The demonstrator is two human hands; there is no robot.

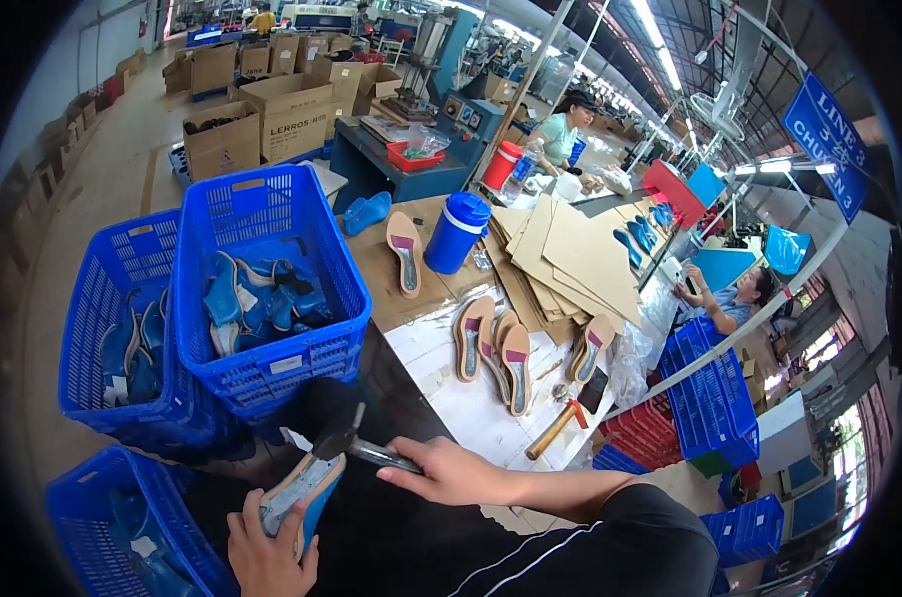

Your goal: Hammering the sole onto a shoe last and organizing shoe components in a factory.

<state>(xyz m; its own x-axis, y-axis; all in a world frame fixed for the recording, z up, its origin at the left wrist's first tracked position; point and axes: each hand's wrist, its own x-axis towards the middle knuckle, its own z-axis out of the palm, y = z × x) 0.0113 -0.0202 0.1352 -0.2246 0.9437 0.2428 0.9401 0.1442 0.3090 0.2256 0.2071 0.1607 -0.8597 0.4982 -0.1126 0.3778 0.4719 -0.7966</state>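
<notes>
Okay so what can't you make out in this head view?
All in the head view:
Hammer, grip end: hidden inside the right hand.
Blue shoe, near end: covered by the left hand.
Blue jug, contents: closed under its lid.
Lower-left blue crate, bottom: cut off by the picture's lower edge.

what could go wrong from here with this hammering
The hammer in the right hand could glance off the shoe and catch the left hand, whose fingers grip it close by. A badly aimed blow might also mark the shoe. The wooden-handled tool lies near the table's edge, so the right forearm might knock it off.
</notes>
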